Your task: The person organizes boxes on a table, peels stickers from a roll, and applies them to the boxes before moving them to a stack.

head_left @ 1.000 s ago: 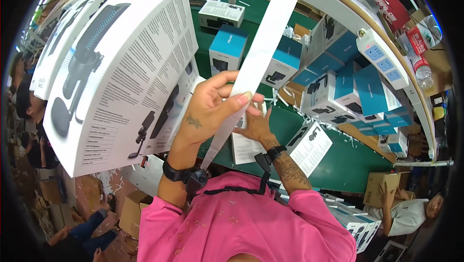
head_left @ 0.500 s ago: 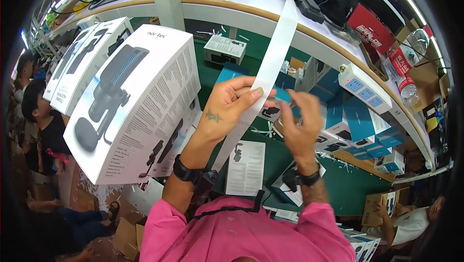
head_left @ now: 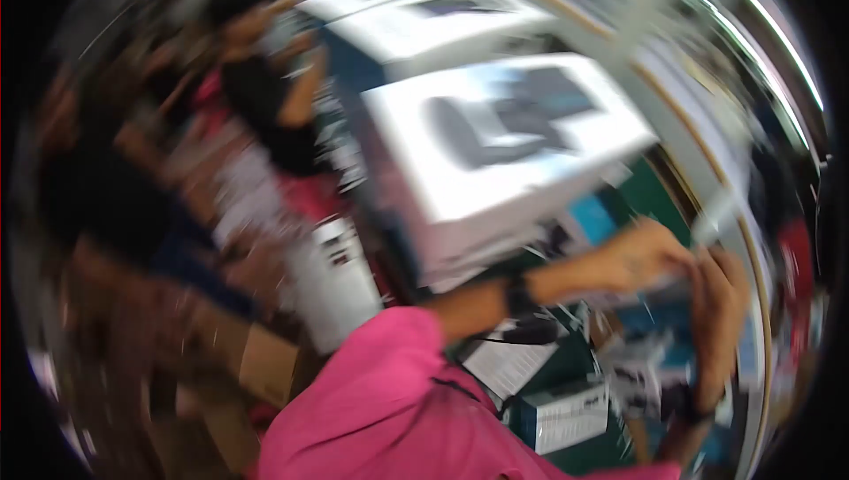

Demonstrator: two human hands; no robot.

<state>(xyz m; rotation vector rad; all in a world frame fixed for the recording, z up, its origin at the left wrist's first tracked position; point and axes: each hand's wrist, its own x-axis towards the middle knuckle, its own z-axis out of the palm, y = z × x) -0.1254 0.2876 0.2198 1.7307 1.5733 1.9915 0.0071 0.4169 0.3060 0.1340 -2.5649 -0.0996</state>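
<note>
A large white box [head_left: 531, 117], picturing a black device, stands left of the hands and hides part of the green table [head_left: 588, 456]; two more white boxes [head_left: 442, 11] stand behind it. A shelf edge [head_left: 699, 139] curves past the right side. A small box [head_left: 570, 414] sits on the table below the left forearm. The left hand [head_left: 646, 254] and right hand [head_left: 721, 290] meet at the fingertips, too blurred to tell what they pinch. Smallest, a pale strip [head_left: 715, 217] lies just above them, its long axis slanting up and right toward the shelf, its lower end hidden by fingers.
</note>
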